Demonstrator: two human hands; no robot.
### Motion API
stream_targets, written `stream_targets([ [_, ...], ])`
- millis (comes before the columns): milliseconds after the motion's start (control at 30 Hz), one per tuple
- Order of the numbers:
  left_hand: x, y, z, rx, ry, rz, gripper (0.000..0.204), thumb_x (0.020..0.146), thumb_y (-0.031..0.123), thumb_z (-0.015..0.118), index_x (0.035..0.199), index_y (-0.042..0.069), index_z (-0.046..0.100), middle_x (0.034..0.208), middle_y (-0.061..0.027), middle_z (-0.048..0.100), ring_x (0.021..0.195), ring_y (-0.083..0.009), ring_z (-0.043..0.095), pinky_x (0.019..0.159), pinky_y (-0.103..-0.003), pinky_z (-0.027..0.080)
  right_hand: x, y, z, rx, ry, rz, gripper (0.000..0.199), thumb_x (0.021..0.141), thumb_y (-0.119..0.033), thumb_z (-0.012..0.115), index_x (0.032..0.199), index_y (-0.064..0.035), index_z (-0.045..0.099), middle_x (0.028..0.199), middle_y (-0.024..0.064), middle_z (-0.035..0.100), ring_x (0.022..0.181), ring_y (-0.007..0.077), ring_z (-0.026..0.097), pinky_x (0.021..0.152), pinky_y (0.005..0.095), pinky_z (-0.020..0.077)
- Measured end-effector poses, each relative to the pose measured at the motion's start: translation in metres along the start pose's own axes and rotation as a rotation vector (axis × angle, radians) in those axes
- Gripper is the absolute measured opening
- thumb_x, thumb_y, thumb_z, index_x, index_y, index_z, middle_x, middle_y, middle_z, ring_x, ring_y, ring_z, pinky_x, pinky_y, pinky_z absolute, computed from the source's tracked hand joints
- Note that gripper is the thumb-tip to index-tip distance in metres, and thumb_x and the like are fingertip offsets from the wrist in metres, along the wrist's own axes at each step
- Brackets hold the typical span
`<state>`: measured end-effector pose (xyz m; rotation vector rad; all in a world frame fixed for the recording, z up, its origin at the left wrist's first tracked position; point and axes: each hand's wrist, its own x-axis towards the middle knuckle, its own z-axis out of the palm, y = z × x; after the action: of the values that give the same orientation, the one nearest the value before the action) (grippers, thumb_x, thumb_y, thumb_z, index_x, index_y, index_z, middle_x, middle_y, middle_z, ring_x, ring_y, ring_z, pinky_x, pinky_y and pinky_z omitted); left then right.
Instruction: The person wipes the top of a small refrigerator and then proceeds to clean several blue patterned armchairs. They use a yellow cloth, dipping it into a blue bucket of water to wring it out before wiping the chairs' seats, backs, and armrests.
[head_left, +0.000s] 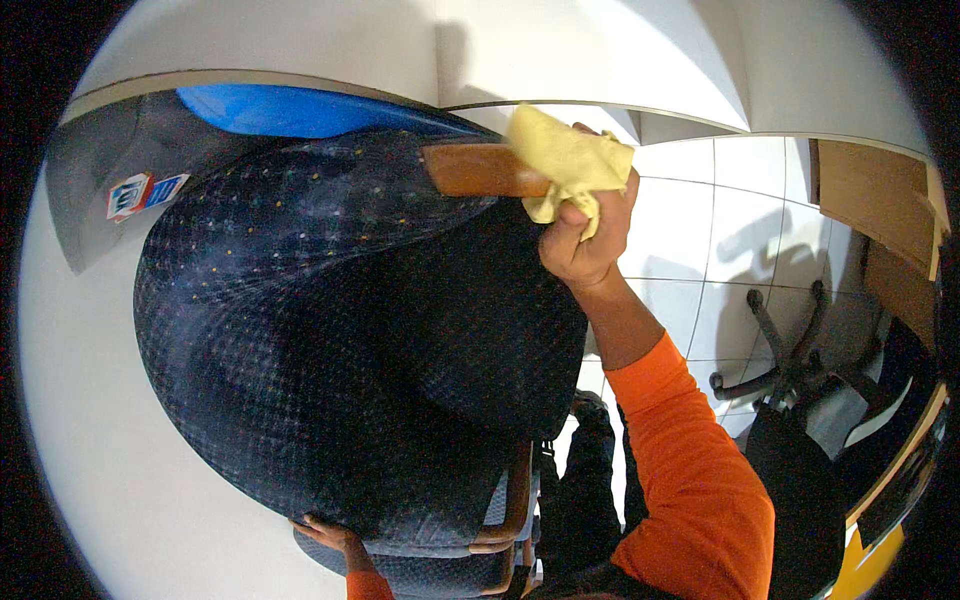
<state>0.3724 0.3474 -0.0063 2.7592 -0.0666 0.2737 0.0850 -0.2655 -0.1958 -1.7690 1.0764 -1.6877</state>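
Observation:
A dark upholstered chair (330, 330) with small light dots fills the middle, and its brown wooden armrest (470, 170) is at the top. My right hand (590, 235) is closed around a yellow cloth (565, 150), pressing it against the armrest's right end. Part of the armrest is hidden under the cloth. At the bottom, my left hand (330, 533) lies against the chair's lower edge, its visible fingers stretched out. A second armrest (517, 490) shows at lower right, and another dark cushioned piece (430, 570) lies below the chair.
A blue rounded object (290, 110) and a grey bin-like thing (110, 190) with a label stand behind the chair at left. White tiled floor (680, 220) extends at right, with a black wheeled chair base (790, 370) and brown cardboard (870, 195) beyond.

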Motion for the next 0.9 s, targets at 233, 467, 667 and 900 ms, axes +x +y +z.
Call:
stream_targets([
  [233,-0.002,0.009,-0.004,0.326,-0.047,0.19,0.076,0.097,0.055,0.033,0.152,0.005,0.016,0.152,-0.0251,0.022,0.137,-0.0424,0.03,0.111,-0.051,0.03,-0.031,0.058,-0.019,0.135,-0.228,0.461,0.038,0.101,-0.03,0.044,0.12,0.0005,0.057,0.108,0.0232,0.06,0.103,0.0334,0.059,0.091,0.039,0.045],
  [467,-0.017,0.042,0.004,0.082,-0.029,-0.021,0.077,0.097,0.054,0.036,0.151,0.003,0.017,0.154,-0.0247,0.02,0.138,-0.0407,0.029,0.113,-0.049,0.027,-0.005,0.071,-0.024,0.112,-0.418,0.903,0.035,0.1,-0.03,0.05,0.117,-0.0025,0.064,0.106,0.0171,0.067,0.101,0.0233,0.062,0.088,0.0365,0.0474],
  [667,-0.01,0.033,0.005,-0.006,-0.009,-0.096,0.077,0.097,0.054,0.037,0.151,0.002,0.018,0.154,-0.0253,0.02,0.138,-0.0412,0.029,0.112,-0.049,0.027,0.074,-0.019,-0.038,0.091,-0.448,0.311,0.023,0.093,-0.017,0.059,0.111,-0.0034,0.065,0.093,0.0162,0.067,0.093,0.0323,0.064,0.085,0.0389,0.0501],
  [900,-0.002,0.008,0.0,0.271,-0.059,0.178,0.072,0.097,0.051,0.038,0.151,0.005,0.02,0.152,-0.0264,0.024,0.137,-0.0421,0.03,0.112,-0.049,0.027,0.09,-0.087,0.02,-0.003,-0.441,0.065,0.05,0.084,-0.031,0.071,0.123,-0.0026,0.058,0.1,0.0155,0.066,0.084,0.0296,0.066,0.072,0.0391,0.0528],
])
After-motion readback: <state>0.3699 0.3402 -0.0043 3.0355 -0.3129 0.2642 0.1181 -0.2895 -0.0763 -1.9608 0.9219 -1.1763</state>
